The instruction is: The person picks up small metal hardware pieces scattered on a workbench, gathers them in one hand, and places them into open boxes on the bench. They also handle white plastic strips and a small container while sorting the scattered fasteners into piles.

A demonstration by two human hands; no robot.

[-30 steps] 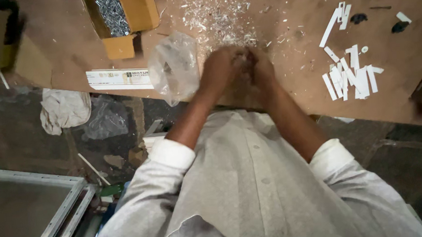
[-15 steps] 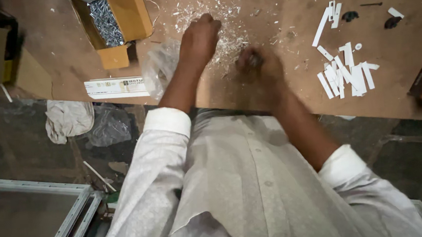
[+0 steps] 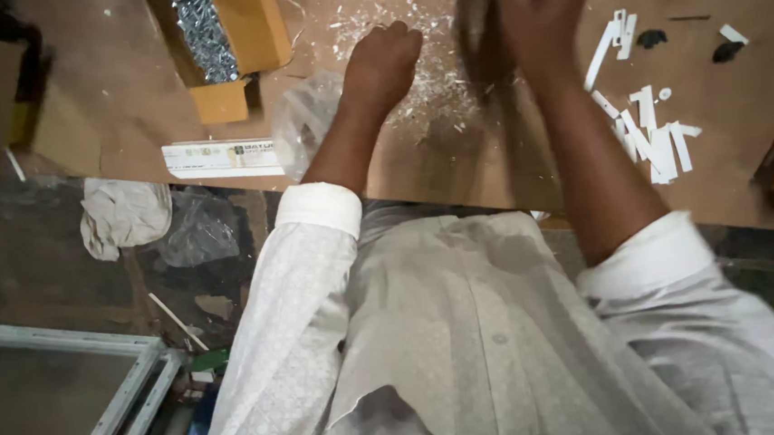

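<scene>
— Hard to make out?
— Right hand: blurred, cut by the top edge, near a dark upright smear just beside it. Cannot tell whether that grip is closed or loose, nor what the smear is.
— Left hand?
— Curled into a fist, knuckles down on the bench among white shavings. Anything inside the grip hidden.
— Counts?
— One open cardboard box holding grey screws, too many and too small to count. One crumpled clear bag just left of the left wrist. White strips, roughly ten, overlapping. Two small black bits near the far right.
</scene>
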